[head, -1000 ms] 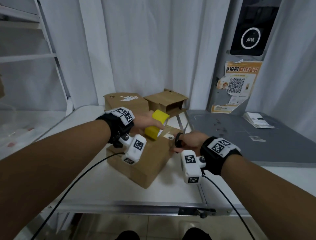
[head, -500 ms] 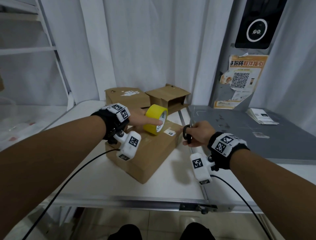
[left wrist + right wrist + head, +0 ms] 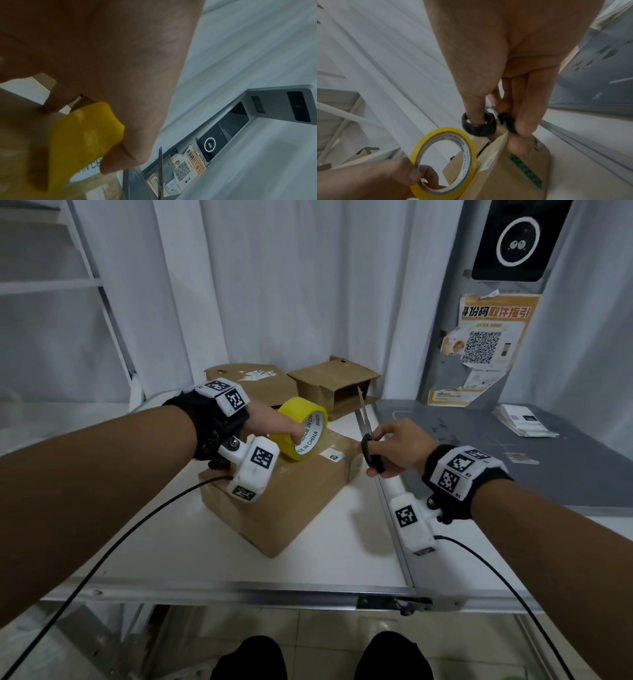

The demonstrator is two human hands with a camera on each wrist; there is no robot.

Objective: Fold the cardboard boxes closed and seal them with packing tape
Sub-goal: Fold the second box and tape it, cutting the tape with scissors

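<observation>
A closed brown cardboard box (image 3: 284, 501) lies on the white table (image 3: 325, 556). My left hand (image 3: 277, 424) grips a yellow tape roll (image 3: 303, 433) standing on edge on the box top, thumb on the rim and fingers through its core (image 3: 426, 174). The roll fills the lower left of the left wrist view (image 3: 82, 146). My right hand (image 3: 394, 446) holds black-handled scissors (image 3: 370, 436) just past the box's right end, blades together and pointing up. Thumb and fingers sit in the scissor loops (image 3: 479, 125).
Two more cardboard boxes stand at the back: a closed one (image 3: 253, 381) and one with an open side (image 3: 339, 388). A grey table (image 3: 513, 460) adjoins on the right, with papers (image 3: 524, 424). White curtains hang behind. Wrist cables trail over the front edge.
The left hand tipped the tape roll up onto its edge on the box. The right hand lifted off the box end and raised the scissors so the blades point up.
</observation>
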